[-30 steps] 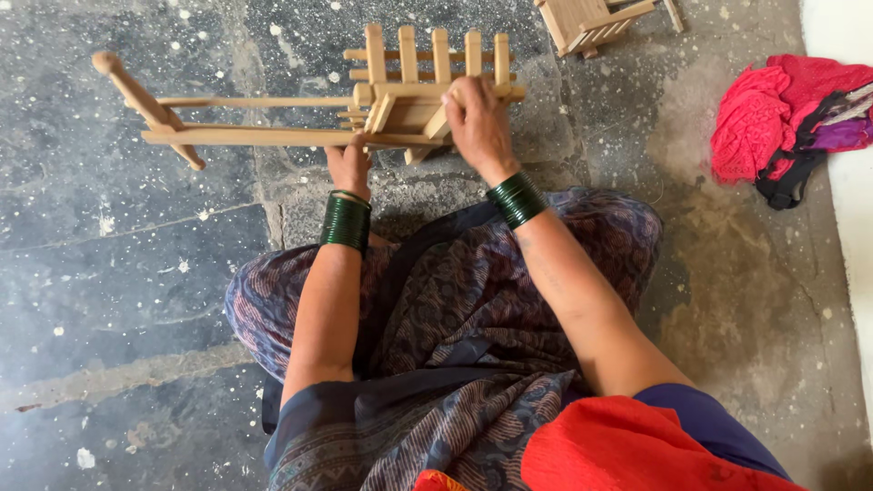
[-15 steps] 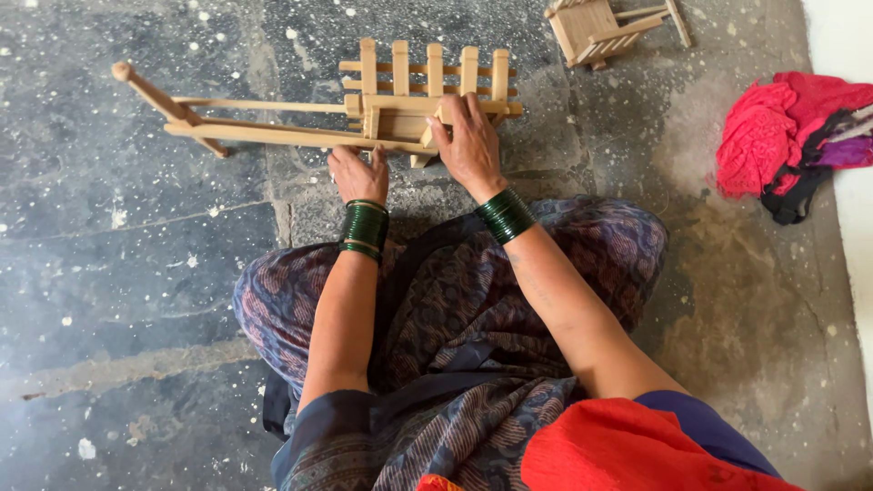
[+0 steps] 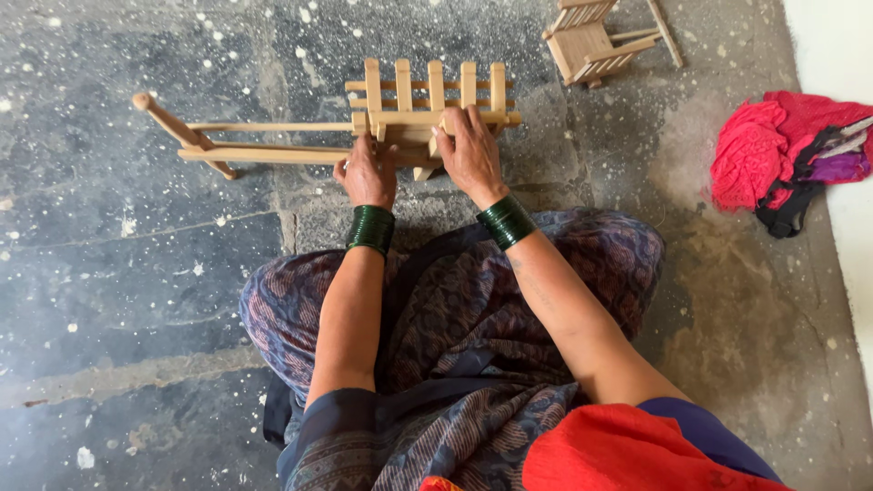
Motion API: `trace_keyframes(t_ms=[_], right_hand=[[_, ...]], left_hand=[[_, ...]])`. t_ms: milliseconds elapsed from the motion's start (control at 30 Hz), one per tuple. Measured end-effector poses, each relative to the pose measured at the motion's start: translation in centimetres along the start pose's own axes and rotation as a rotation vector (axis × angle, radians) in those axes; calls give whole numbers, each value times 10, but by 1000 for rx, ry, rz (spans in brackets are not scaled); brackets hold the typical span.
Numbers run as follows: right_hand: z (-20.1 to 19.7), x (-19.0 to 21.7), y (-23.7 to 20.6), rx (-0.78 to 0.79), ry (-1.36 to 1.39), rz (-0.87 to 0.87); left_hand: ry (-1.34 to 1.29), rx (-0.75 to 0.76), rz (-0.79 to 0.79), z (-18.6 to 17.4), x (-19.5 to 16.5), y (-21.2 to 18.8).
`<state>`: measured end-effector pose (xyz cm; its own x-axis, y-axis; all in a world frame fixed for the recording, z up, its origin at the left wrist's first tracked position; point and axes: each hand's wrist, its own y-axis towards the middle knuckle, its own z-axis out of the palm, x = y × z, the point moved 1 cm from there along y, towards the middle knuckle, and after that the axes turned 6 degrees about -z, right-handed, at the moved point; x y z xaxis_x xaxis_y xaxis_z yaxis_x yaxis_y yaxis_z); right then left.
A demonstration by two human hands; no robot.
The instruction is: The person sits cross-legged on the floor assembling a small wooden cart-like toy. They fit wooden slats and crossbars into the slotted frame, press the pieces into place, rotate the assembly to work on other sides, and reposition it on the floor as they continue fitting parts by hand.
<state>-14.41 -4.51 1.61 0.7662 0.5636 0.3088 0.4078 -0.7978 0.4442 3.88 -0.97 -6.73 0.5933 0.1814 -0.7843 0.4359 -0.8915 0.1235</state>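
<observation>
The person sits on the stone floor (image 3: pixel 136 273), and one wooden frame (image 3: pixel 400 123) lies just in front of the knees. The left hand (image 3: pixel 366 173) grips its lower edge, and the right hand (image 3: pixel 470 150) presses on the top rail, probably to keep it steady. Five slats stand up. A second wooden piece (image 3: pixel 596 41) and one cloth pile (image 3: pixel 782 155) lie apart.

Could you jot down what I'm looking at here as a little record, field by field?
Setting: a person sits cross-legged on a speckled stone floor
Left hand: grips the wooden slatted frame where its long rails join
Right hand: presses on the frame's cross bar
Wrists: green bangles on both
Nearby: second small wooden piece at top; pink and red cloth pile at right
</observation>
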Motion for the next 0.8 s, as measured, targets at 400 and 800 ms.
trace_keyframes(t_ms=[400, 800], right_hand=[[-24, -11, -27, -13, -21, 4], [-73, -35, -57, -114, 882, 401]], left_hand=[[-38, -33, 85, 1, -11, -22], [31, 153, -24, 3, -7, -23]])
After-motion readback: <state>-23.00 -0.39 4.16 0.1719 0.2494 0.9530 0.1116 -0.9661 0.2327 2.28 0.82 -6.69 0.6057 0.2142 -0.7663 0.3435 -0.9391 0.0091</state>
